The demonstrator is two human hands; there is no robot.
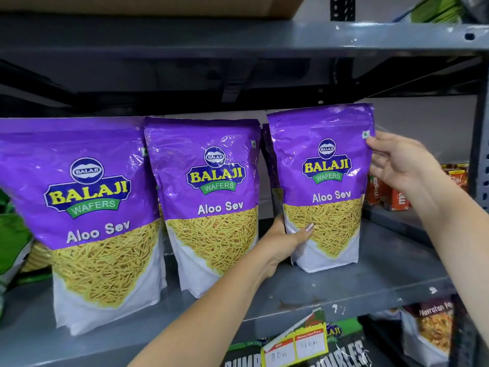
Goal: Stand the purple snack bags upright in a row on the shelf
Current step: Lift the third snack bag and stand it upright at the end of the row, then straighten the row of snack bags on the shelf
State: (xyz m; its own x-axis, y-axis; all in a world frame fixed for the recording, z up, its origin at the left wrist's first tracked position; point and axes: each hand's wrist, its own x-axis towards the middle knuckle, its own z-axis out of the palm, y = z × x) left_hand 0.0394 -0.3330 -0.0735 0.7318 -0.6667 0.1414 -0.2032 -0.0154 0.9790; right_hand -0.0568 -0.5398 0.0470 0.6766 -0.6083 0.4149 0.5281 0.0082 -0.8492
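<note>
Three purple Aloo Sev snack bags stand upright in a row on the grey metal shelf (357,284): a left bag (87,207), a middle bag (211,202) and a right bag (324,186). My left hand (284,239) grips the right bag's lower left edge, thumb across its front. My right hand (397,162) holds the same bag's upper right edge with the fingers behind it. More purple bags show dimly behind the front row.
Green packets (10,234) lie at the far left of the shelf. Red and orange boxes (391,197) sit at the back right. The shelf's upright post (481,154) rises at right. Price tags (296,345) hang on the shelf's front lip, with other snack bags (434,332) below.
</note>
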